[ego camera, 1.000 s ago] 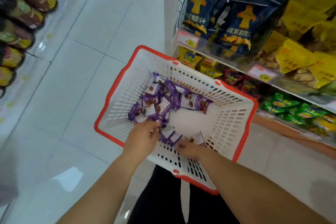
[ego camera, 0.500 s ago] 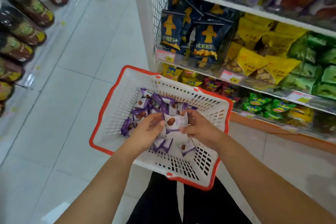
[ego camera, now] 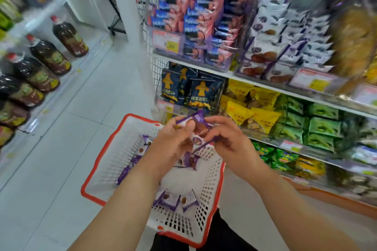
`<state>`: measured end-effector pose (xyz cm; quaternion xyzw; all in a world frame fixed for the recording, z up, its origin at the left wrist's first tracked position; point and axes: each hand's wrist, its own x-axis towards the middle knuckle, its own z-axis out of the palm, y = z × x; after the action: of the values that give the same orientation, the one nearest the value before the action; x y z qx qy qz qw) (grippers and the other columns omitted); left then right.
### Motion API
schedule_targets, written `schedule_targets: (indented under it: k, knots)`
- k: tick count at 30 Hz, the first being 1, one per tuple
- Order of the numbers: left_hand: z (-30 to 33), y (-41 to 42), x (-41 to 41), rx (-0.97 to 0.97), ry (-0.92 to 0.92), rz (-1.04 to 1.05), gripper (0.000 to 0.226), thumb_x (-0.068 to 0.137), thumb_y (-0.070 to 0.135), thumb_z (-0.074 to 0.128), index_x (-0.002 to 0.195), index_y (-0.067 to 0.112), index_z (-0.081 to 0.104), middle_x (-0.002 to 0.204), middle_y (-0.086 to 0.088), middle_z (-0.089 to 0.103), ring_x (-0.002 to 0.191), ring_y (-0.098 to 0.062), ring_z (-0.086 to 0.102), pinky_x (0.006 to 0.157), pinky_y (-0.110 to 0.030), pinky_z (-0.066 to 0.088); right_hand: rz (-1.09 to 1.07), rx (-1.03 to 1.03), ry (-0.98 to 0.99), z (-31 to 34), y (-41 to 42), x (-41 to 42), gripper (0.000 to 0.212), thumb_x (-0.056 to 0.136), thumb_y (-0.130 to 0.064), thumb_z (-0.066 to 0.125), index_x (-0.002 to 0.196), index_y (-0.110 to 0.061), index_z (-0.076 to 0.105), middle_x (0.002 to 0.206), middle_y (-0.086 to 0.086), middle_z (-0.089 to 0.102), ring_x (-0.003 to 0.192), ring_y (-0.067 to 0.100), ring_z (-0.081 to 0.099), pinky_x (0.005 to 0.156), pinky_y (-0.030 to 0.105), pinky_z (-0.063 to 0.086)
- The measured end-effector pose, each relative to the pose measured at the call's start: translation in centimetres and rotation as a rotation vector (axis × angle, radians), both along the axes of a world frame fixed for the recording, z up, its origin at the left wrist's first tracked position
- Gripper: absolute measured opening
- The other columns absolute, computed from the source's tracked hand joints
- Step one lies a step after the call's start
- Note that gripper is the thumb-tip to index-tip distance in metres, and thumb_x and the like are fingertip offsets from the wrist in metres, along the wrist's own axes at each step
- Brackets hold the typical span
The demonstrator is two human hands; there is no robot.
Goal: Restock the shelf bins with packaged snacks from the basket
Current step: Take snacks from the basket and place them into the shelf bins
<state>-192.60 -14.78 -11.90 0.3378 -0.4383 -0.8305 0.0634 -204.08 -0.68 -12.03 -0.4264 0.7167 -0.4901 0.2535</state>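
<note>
**Get the handful squared up, then into the matching bin**

Both hands up over the basket (ego camera: 102, 169), gripping a small bunch of purple-white snack packs (ego camera: 199, 128) btwn them: left hand (ego camera: 173, 144) curled round the bunch, right hand (ego camera: 228, 144) pinching its lower edge. More packs lie loose in the basket below. Likely target: the clear bin (ego camera: 271, 55) w/ same purple-white packs, upper shelf, well apart. Stack packs flat & aligned first, keep thumbs on top so none slide out, carry w/ both hands & drop in from above

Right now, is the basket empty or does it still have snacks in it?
Not empty. The basket holds several purple-and-white packets on its floor, while the left hand and right hand hold more above it.
</note>
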Motion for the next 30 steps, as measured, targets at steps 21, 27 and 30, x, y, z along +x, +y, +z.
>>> schedule_targets:
  k: [21,27,30]
  knots:
    - [10.4,4.3,-13.7,-0.724,0.124,-0.213,0.041,0.087,0.034,0.071,0.124,0.035,0.054,0.109,0.014,0.065,0.095,-0.001,0.064,0.086,-0.022,0.053,-0.158,0.048,-0.374,9.3,4.4,-13.1,0.029,0.076,-0.022,0.072,0.102,-0.015,0.063,0.080,0.001,0.073,0.069,0.017,0.069,0.058,0.026,0.054]
    - [9.7,3.7,-16.6,-0.865,0.188,-0.165,0.057,0.085,0.016,0.075,0.134,0.034,0.053,0.115,0.023,0.056,0.107,0.000,0.059,0.093,-0.018,0.048,-0.264,0.057,-0.302,10.4,4.0,-16.0,0.034,0.077,-0.026,0.073,0.108,-0.017,0.063,0.100,-0.001,0.073,0.091,0.013,0.070,0.075,0.027,0.056]
    - [8.9,3.3,-18.0,-0.874,0.212,-0.055,0.054,0.085,0.017,0.076,0.132,0.029,0.051,0.115,0.011,0.064,0.105,-0.005,0.062,0.095,-0.026,0.049,-0.323,0.114,-0.060,10.9,3.5,-17.1,0.012,0.084,-0.023,0.074,0.089,-0.024,0.064,0.078,-0.010,0.069,0.067,-0.002,0.063,0.062,0.014,0.048]
